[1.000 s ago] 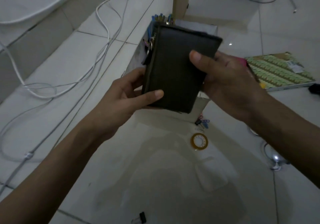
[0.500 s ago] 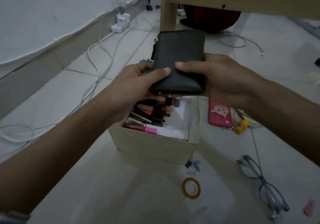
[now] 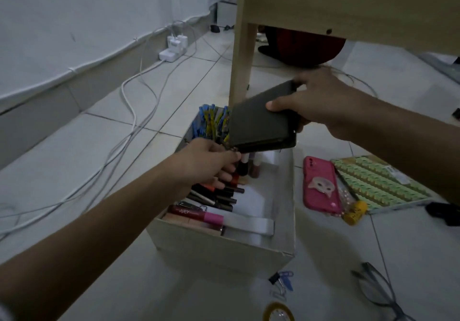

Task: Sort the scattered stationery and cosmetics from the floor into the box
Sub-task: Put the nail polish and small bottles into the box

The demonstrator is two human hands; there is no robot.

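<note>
Tiled floor (image 3: 74, 161), box (image 3: 288, 196) | right hand (image 3: 321, 101) fingers (image 3: 276, 103) clamp dark pouch (image 3: 258, 124) | left hand (image 3: 206, 164) fingers (image 3: 224, 176) pinch its lower corner

Ahead of you a pale tiled floor (image 3: 74, 151) runs to a white wall (image 3: 87, 9) on your left, with a grey skirting band (image 3: 49, 106) along its foot. A light wooden leg (image 3: 242, 54) stands upright on the tiles and carries a wooden panel (image 3: 361, 4) across the top right of your view. White cables (image 3: 123, 89) trail over the floor to a power strip (image 3: 171, 54) with chargers, close by the wall. Something dark red (image 3: 306, 47) lies under the furniture. The light is dim and bluish.
</note>
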